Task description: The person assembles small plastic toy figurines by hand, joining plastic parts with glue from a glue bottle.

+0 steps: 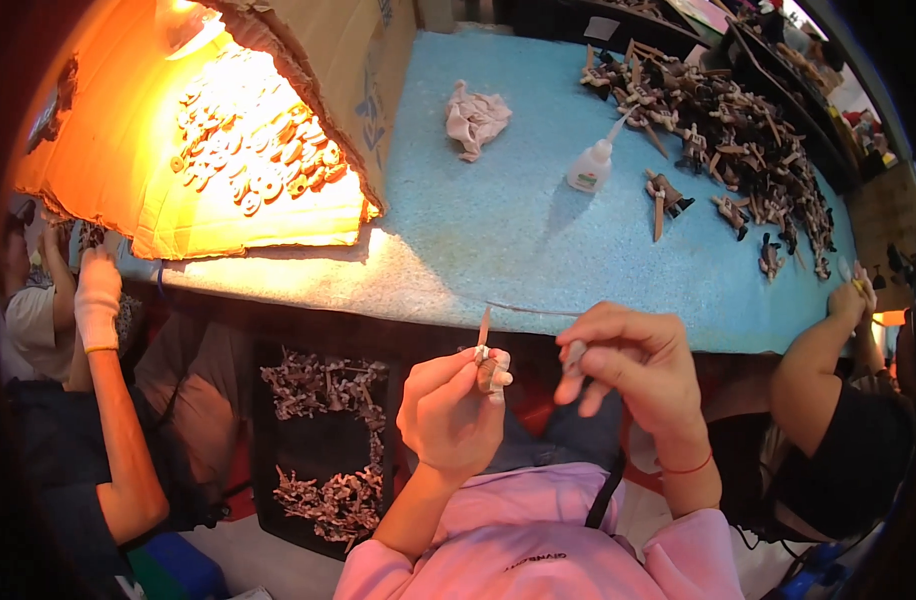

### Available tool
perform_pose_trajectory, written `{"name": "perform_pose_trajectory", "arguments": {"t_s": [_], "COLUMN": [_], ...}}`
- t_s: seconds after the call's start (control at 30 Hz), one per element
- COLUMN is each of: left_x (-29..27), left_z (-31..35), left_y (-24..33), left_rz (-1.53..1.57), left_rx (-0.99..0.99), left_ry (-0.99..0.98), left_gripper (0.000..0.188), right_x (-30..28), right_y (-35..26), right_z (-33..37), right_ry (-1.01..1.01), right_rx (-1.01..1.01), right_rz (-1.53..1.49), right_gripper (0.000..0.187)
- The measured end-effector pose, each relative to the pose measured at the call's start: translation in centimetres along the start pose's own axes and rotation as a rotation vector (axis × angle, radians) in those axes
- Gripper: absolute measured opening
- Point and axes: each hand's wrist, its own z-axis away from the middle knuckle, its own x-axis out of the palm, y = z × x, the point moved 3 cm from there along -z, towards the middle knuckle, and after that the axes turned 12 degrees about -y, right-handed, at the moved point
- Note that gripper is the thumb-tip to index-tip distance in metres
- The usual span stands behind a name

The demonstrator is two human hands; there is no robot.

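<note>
My left hand [452, 412] pinches a small toy figure [494, 376] above my lap, near the table's front edge. A thin tan blade-like piece [485, 326] sticks up from the figure. To the right, my right hand [633, 365] is closed, with a small greyish piece [575, 352] between thumb and fingertips, apart from the figure. I cannot make out what kind of piece it is. Beyond my right hand, a small white squeeze bottle [590, 167] with a long thin nozzle stands on the blue tabletop [458, 220].
Many brown and white figures [718, 125] lie heaped at the far right. A crumpled pale cloth [475, 120] lies behind. At left, a lit cardboard box [353, 90] holds small round parts [258, 150]. A black tray [323, 443] below holds figure parts. Co-workers' arms [123, 410] flank me.
</note>
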Motion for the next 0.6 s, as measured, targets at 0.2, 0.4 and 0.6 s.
{"name": "perform_pose_trajectory", "arguments": {"t_s": [0.2,0.4,0.6], "left_x": [-0.2,-0.3,-0.5], "left_z": [-0.1,-0.1,-0.3], "left_y": [-0.1,0.0,0.4], "left_rz": [-0.16,-0.268,-0.295], "left_rx": [0.148,0.178,0.184], "left_ry": [-0.01,0.041,0.036], "left_gripper": [0.03,0.036,0.036], "right_x": [1.2,2.3,2.2], "right_y": [0.9,1.6,2.5], "right_z": [0.4,0.1,0.0], "right_ry": [-0.015,0.03,-0.042], "right_rx": [0.0,-0.019,0.016], "right_rz": [-0.075,-0.19,-0.255], "right_gripper": [0.016,0.011,0.014]}}
